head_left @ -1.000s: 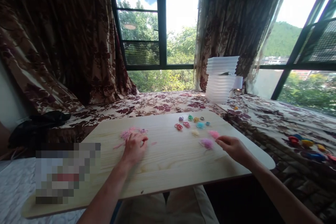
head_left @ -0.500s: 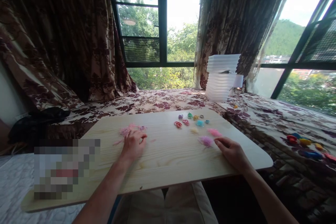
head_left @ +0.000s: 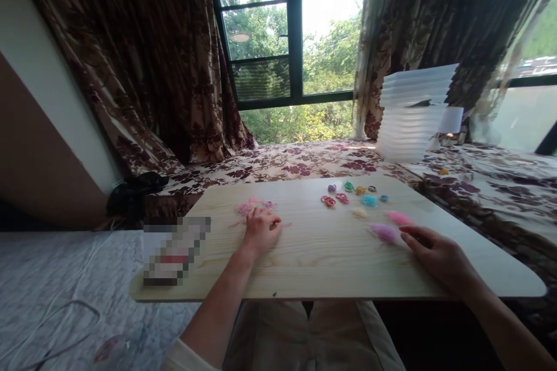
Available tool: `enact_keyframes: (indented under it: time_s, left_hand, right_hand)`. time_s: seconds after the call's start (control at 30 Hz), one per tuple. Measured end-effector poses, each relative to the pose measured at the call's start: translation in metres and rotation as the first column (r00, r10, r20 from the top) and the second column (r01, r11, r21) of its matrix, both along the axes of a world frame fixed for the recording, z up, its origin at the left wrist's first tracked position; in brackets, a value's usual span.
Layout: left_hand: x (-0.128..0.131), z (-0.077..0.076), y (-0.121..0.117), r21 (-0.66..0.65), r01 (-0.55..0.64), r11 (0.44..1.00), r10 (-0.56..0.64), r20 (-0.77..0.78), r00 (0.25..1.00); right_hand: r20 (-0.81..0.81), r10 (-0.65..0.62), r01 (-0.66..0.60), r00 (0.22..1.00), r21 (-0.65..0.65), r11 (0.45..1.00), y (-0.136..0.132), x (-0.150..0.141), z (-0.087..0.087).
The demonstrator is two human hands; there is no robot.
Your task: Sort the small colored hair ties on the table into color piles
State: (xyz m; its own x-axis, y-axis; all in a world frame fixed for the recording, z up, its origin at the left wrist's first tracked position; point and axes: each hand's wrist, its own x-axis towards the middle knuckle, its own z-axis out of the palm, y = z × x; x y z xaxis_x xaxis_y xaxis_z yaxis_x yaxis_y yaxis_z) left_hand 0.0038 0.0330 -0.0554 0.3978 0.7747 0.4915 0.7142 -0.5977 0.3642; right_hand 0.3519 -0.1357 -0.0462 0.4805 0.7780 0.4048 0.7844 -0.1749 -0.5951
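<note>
A pile of pink, thread-like bands (head_left: 249, 206), which look like small hair elastics, lies on the left part of the pale wooden table (head_left: 304, 255). My left hand (head_left: 261, 231) rests over the near edge of that pile, fingers curled and thumb closed toward the index finger. Whether anything is pinched there is too small to tell. On the right, my right hand (head_left: 435, 252) has its fingers drawn together beside a purple pile of bands (head_left: 383, 233). Its fingertips are at that pile's right edge, and what they hold cannot be made out. A bright pink pile (head_left: 399, 218) lies just behind.
Farther back are small coloured clusters: red (head_left: 328, 201), green (head_left: 348, 186), yellow (head_left: 361, 190), turquoise (head_left: 369, 200) and cream (head_left: 360, 214). A blurred-out item (head_left: 174, 255) lies at the table's left end. Behind the table stand a stack of white ridged sheets (head_left: 411, 119) and a lamp (head_left: 451, 120).
The view has turned left, so everything appears farther right. My left hand stays by the pink pile and my right hand by the purple one, with little change in pose.
</note>
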Motion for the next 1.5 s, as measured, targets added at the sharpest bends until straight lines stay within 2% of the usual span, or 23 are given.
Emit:
enact_keyframes:
  time_s: [0.27, 0.57, 0.77, 0.87, 0.97, 1.07, 1.13, 1.27, 1.5]
  left_hand:
    - [0.009, 0.004, -0.003, -0.043, 0.023, 0.999, -0.024, -0.032, 0.999]
    - [0.014, 0.007, -0.006, 0.021, -0.005, 1.000, 0.008, -0.117, 0.993]
    - [0.015, 0.011, -0.016, 0.063, 0.039, 0.997, -0.029, -0.161, 0.987]
    - [0.013, 0.015, -0.027, 0.013, 0.086, 0.996, -0.085, -0.080, 0.993]
    - [0.012, 0.018, -0.043, -0.083, 0.153, 0.985, -0.151, 0.027, 0.988]
    - [0.009, 0.018, -0.058, -0.177, 0.212, 0.961, -0.197, 0.099, 0.975]
    - [0.005, 0.016, -0.067, -0.214, 0.240, 0.947, -0.215, 0.130, 0.968]
    - [0.000, 0.011, -0.075, -0.236, 0.293, 0.927, -0.266, 0.137, 0.954]
    - [-0.001, 0.009, -0.078, -0.209, 0.312, 0.927, -0.295, 0.108, 0.949]
  right_hand:
    - [0.004, -0.051, 0.051, 0.999, -0.016, 0.999, -0.002, -0.001, 0.002]
    - [-0.016, -0.063, 0.063, 0.998, -0.006, 0.998, -0.001, -0.002, 0.001]
    - [0.010, -0.053, 0.053, 0.999, 0.062, 0.997, -0.009, -0.012, 0.016]
    - [0.109, 0.023, -0.040, 0.994, 0.158, 0.987, -0.009, -0.037, 0.024]
    - [0.102, 0.199, -0.216, 0.975, 0.189, 0.958, 0.003, -0.077, 0.022]
    - [0.011, 0.467, -0.462, 0.884, 0.163, 0.872, 0.022, -0.121, 0.012]
    - [-0.040, 0.566, -0.556, 0.824, 0.139, 0.819, 0.034, -0.145, 0.004]
    - [-0.088, 0.621, -0.613, 0.779, 0.096, 0.784, 0.043, -0.168, 0.000]
    - [-0.060, 0.643, -0.641, 0.763, 0.045, 0.766, 0.040, -0.169, 0.003]
